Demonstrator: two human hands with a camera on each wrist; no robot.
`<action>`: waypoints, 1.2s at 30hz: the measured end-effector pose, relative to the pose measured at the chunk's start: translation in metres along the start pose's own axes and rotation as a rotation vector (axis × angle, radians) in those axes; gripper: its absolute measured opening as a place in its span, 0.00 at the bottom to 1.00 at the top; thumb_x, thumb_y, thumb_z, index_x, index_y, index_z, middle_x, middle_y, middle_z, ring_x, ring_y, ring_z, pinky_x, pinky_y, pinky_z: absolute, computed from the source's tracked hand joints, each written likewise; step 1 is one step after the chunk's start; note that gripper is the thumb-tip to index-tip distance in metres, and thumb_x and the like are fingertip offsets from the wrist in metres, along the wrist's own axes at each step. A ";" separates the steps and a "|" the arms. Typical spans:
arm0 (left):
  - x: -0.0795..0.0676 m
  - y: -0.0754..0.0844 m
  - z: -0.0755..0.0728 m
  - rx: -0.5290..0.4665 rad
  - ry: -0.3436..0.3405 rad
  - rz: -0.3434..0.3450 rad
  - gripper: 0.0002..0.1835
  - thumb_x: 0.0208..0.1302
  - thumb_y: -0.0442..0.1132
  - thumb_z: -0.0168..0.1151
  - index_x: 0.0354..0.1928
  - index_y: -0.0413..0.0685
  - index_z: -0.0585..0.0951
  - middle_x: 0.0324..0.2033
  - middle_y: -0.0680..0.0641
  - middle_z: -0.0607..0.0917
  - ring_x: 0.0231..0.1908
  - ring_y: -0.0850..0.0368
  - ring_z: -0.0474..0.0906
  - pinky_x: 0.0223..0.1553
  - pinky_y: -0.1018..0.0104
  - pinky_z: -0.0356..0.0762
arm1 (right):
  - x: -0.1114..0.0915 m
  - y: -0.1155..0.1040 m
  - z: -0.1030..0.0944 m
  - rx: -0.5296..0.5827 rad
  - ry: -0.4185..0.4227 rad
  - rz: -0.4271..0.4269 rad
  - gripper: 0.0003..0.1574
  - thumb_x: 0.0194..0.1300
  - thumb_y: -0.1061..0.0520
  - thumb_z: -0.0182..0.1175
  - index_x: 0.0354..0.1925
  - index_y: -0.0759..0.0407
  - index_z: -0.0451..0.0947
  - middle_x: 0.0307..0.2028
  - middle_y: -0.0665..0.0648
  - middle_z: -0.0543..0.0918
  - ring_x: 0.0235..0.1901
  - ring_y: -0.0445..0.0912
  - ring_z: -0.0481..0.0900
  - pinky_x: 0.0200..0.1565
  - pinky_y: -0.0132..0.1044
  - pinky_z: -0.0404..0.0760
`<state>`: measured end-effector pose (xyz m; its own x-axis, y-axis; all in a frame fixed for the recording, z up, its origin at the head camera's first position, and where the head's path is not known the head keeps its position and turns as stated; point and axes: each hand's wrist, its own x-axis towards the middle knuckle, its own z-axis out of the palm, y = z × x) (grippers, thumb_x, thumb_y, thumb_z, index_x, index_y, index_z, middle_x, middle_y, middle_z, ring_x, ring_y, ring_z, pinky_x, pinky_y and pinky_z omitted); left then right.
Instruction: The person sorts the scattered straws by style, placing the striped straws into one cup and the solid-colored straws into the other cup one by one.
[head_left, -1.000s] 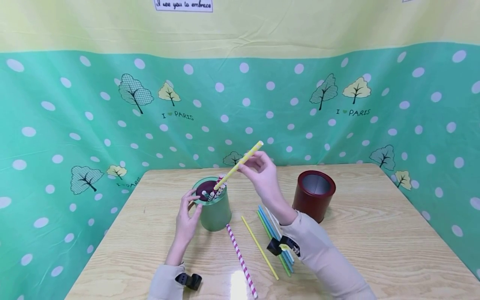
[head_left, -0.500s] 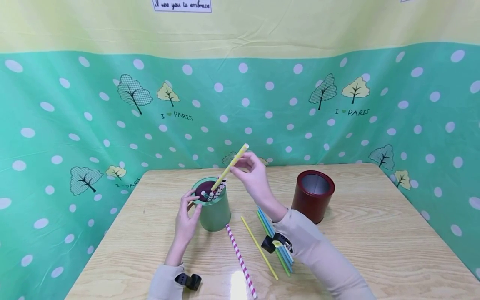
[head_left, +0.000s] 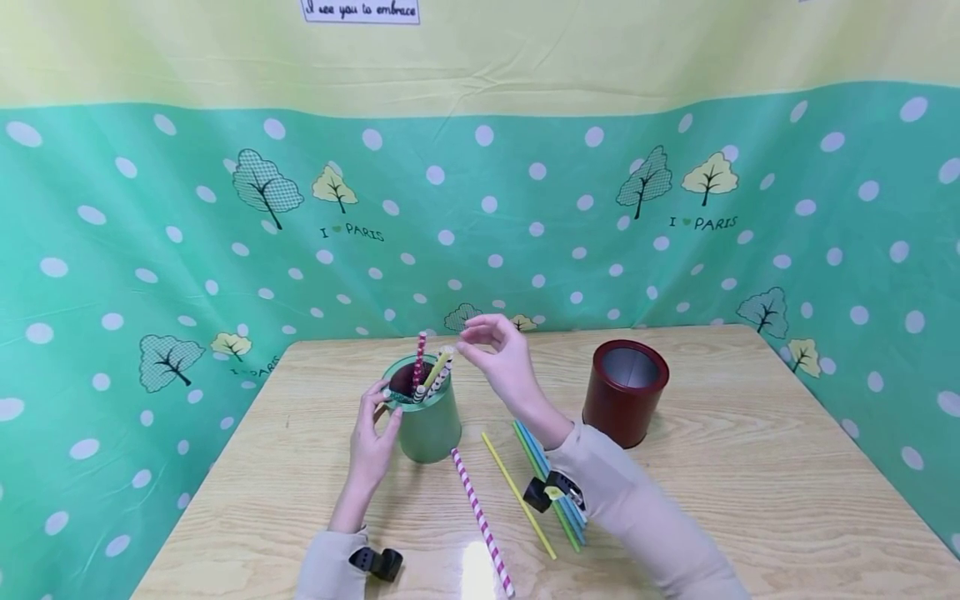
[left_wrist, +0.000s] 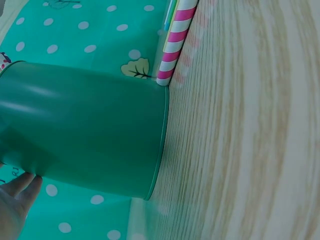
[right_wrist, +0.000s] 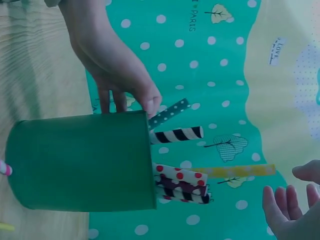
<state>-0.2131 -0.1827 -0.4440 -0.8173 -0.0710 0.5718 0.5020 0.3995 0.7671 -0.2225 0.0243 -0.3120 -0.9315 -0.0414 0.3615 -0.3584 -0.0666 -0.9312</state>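
A green can [head_left: 430, 435] stands upright on the table, holding several patterned paper straws and one yellow straw [right_wrist: 240, 171]. My left hand [head_left: 375, 446] holds the can at its left side, fingers and thumb at the rim. In the right wrist view the straws lean out of the can's mouth: dotted green [right_wrist: 170, 114], black-striped [right_wrist: 177, 135] and red-dotted [right_wrist: 181, 175] ones. My right hand [head_left: 504, 367] is above and right of the can, its fingers loosely bent and apart from the yellow straw's top, with nothing between them.
A pink-striped straw [head_left: 483, 525] lies in front of the can, with a yellow straw [head_left: 519, 496] beside it. Green and blue straws [head_left: 562, 500] lie partly under my right forearm. A dark red can [head_left: 626, 400] stands to the right.
The yellow straw has dropped into the green can, and my right hand has let go of it. The straws in the can have shifted. My left hand has stayed on the can.
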 end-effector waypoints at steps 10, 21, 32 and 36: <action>0.001 0.032 -0.002 -0.009 -0.003 0.006 0.11 0.57 0.26 0.52 0.42 0.30 0.67 0.56 0.32 0.65 0.57 0.36 0.60 0.54 0.41 0.63 | -0.014 0.028 -0.009 -0.064 -0.056 0.083 0.18 0.50 0.70 0.60 0.42 0.70 0.71 0.38 0.64 0.78 0.38 0.49 0.77 0.44 0.33 0.78; 0.000 0.030 -0.002 -0.012 -0.001 0.001 0.11 0.58 0.27 0.52 0.43 0.31 0.67 0.57 0.33 0.65 0.57 0.38 0.60 0.55 0.42 0.63 | -0.032 0.054 -0.013 -0.162 -0.209 0.220 0.16 0.52 0.67 0.58 0.42 0.69 0.72 0.39 0.64 0.78 0.38 0.51 0.77 0.42 0.35 0.79; 0.001 0.035 -0.002 0.004 -0.007 0.008 0.11 0.57 0.26 0.52 0.42 0.29 0.67 0.56 0.32 0.65 0.56 0.36 0.61 0.53 0.40 0.64 | -0.045 0.084 -0.012 -0.262 -0.323 0.253 0.16 0.50 0.67 0.59 0.40 0.69 0.73 0.36 0.64 0.79 0.34 0.48 0.77 0.36 0.31 0.79; 0.001 0.017 -0.001 -0.001 -0.004 0.012 0.11 0.57 0.26 0.53 0.42 0.32 0.68 0.57 0.35 0.66 0.57 0.38 0.62 0.53 0.41 0.64 | -0.050 0.092 -0.011 -0.258 -0.369 0.253 0.16 0.50 0.68 0.58 0.41 0.71 0.72 0.37 0.66 0.78 0.34 0.49 0.77 0.35 0.31 0.79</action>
<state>-0.2052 -0.1772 -0.4298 -0.8124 -0.0626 0.5798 0.5119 0.3998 0.7604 -0.2092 0.0317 -0.4162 -0.9238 -0.3760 0.0723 -0.1715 0.2374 -0.9562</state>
